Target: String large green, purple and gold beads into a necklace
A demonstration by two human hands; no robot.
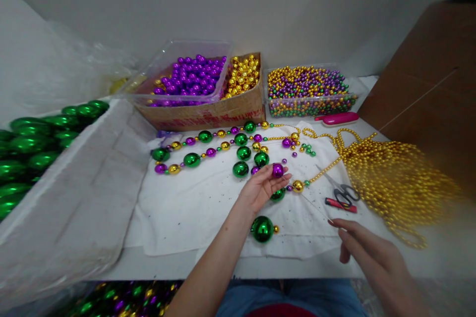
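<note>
One shiny purple round bead (277,170), probably of hard plastic, is in the left hand (259,192), whose fingers curl under it while the thumb rests near its left side. I judge that it is light, perhaps hollow, and stiff; the smooth, mirror-like surface should make it rather slippery. Strong squeezing could maybe crack it, and rough contact could scratch the shine. A gentle hold around its sides, with thumb and fingertips, seems the safest, because a round thing rolls easily.

The bead lies at the fingertips of this hand, above the white cloth (178,228) on the white table (134,263). The right hand (374,252) is nearer and well to the right; its fingertips seem to pinch a thin pale thread (316,207), which looks very fine. This thread runs far and left toward a shiny gold round bead (298,186), just to the right of the left hand. A large shiny green bead (277,194) is partly hidden by the left fingers.
</note>
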